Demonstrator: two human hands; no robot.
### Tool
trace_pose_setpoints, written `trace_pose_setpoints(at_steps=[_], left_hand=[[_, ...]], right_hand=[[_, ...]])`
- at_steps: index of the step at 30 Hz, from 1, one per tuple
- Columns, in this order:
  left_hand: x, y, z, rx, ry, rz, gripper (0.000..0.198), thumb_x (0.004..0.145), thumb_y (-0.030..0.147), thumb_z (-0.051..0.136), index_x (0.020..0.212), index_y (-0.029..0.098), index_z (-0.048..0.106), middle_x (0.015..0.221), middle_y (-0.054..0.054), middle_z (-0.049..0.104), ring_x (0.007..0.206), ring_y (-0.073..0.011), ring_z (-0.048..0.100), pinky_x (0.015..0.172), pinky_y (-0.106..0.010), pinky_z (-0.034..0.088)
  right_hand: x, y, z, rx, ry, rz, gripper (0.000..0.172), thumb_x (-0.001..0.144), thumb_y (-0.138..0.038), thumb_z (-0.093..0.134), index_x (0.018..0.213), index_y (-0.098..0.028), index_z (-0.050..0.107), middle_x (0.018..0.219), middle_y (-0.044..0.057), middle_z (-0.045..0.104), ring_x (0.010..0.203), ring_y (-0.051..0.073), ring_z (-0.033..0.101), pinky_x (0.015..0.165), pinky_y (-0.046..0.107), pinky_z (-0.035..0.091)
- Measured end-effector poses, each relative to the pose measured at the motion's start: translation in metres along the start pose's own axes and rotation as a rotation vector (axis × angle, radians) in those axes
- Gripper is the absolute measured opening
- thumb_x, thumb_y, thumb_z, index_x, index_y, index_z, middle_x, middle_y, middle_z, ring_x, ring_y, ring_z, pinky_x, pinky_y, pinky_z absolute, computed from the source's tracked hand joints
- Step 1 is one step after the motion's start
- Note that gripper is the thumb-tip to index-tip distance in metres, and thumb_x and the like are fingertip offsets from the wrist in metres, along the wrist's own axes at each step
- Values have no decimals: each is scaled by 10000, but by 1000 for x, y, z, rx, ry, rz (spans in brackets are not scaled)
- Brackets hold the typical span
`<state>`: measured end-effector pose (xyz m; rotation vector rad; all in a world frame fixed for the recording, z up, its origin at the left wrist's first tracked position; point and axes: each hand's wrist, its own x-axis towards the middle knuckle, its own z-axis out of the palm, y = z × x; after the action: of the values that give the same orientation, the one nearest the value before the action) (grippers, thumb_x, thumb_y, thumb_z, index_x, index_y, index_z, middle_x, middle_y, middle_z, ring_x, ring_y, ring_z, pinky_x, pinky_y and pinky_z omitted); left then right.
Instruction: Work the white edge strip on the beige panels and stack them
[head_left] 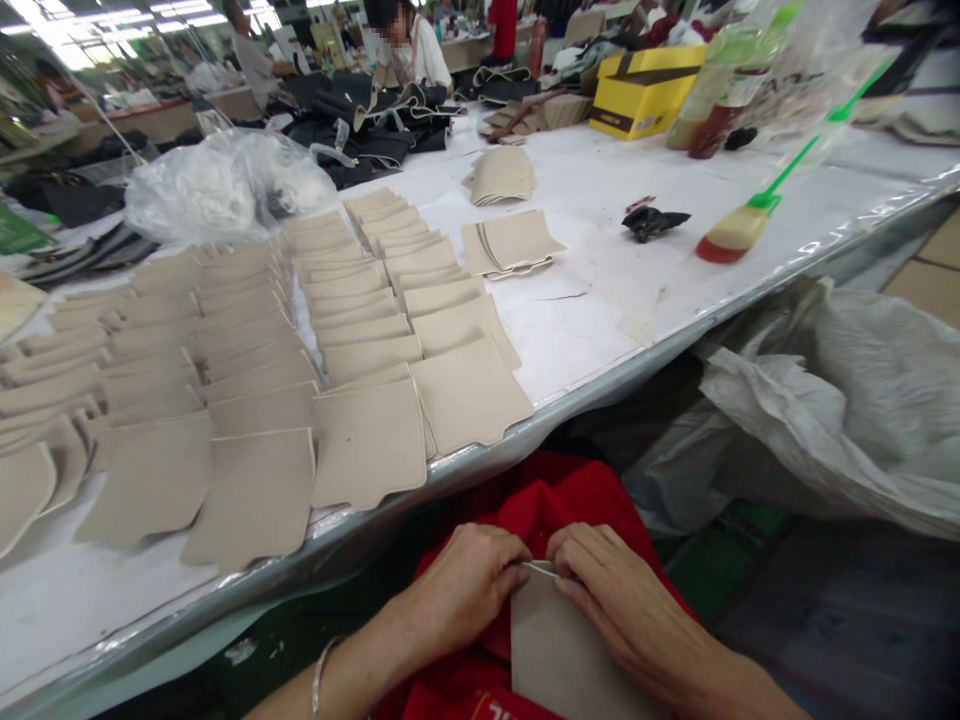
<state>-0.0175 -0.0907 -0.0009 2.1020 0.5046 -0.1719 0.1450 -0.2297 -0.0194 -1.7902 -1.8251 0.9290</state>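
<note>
A beige panel (559, 650) lies over the red cloth on my lap, its top edge pinched between both hands. My left hand (480, 575) grips the upper left corner with thumb and fingers together. Close beside it, my right hand (600, 575) is closed on the same edge, its fingers curled over the top. A pale strip of the edge shows between the two hands. On the white table (577, 320) ahead, rows of overlapping beige panels (367, 440) reach the front edge. Two small stacks of beige pieces (514, 240) sit behind them.
Clear plastic bags (225, 185) and dark pieces (360, 120) lie at the back left. A yellow box (645, 90), bottles and a glue container with a green brush handle (739, 225) stand at the right. A whitish sack (847, 400) hangs beside the table. A person (427, 50) works behind.
</note>
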Motion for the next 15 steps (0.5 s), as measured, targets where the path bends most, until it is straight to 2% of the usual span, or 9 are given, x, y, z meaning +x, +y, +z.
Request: trace_pose_setpoints(at_steps=[8, 15], left_hand=[[0, 0, 0, -51, -11, 10, 149, 896, 127, 602, 850, 174, 735, 833, -10, 719, 768, -139, 626, 707, -206, 401], [1, -1, -1, -113, -27, -5, 133, 843, 120, 613, 800, 175, 726, 748, 21, 682, 689, -111, 589, 652, -198, 373]], right_hand=[[-4, 3, 2, -19, -16, 55, 153, 987, -71, 456, 921, -208, 464, 949, 27, 552, 866, 224, 494, 820, 397, 336], [-2, 3, -4, 58, -25, 87, 162, 999, -121, 477, 862, -206, 458, 888, 25, 560, 830, 220, 470, 739, 358, 355]])
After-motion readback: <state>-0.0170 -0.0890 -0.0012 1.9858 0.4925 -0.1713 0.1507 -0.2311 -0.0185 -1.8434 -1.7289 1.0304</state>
